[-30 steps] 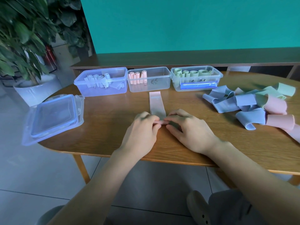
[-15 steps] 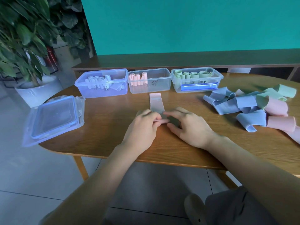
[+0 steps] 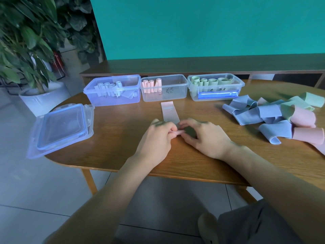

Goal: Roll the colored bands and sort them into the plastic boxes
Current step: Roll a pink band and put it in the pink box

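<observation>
Near end of the pink band [image 3: 170, 112] is hidden under fingers of left hand [image 3: 156, 140] & right hand [image 3: 204, 138], so roll size can't be told; pile of loose bands [image 3: 274, 115] is cut off by right edge; handwritten marks on middle box [image 3: 164, 88] too small to read; potted plant [image 3: 26, 46] cropped at left & top.
</observation>
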Motion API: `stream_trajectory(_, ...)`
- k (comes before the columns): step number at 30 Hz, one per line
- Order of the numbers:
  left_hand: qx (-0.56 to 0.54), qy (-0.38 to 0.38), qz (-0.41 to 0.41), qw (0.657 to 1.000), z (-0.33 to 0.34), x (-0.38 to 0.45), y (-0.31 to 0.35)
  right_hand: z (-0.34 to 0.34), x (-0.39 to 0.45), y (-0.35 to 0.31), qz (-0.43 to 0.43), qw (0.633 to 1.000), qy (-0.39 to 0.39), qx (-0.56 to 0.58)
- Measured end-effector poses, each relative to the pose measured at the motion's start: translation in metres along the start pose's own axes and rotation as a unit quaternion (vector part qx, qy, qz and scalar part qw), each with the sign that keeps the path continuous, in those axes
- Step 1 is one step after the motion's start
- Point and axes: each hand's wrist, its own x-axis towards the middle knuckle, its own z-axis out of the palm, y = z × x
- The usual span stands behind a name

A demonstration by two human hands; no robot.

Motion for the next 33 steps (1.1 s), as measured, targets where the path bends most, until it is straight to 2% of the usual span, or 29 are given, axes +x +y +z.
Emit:
stream_trajectory(6,0.017,0.010,-0.005,1.000,0.003,0.000,-0.001,-0.001,0.007,0.005,-0.003,1.000,0.005,0.022)
stream_trajectory(12,0.044,-0.015,-0.007,0.999,0.006,0.002,-0.006,0.004,0.017,0.015,-0.039,0.999,0.010,0.013)
stream_trajectory(16,0.044,-0.005,-0.007,0.999,0.009,0.009,-0.011,0.005,0.022,0.017,-0.046,0.999,0.005,0.004)
stream_trajectory(21,0.042,-0.023,0.000,0.999,0.010,0.014,-0.016,0.005,0.026,0.019,-0.070,0.997,0.015,0.036)
stream_trajectory(33,0.025,-0.017,-0.002,1.000,0.007,0.023,-0.019,0.008,0.038,0.023,-0.062,0.998,0.004,0.022)
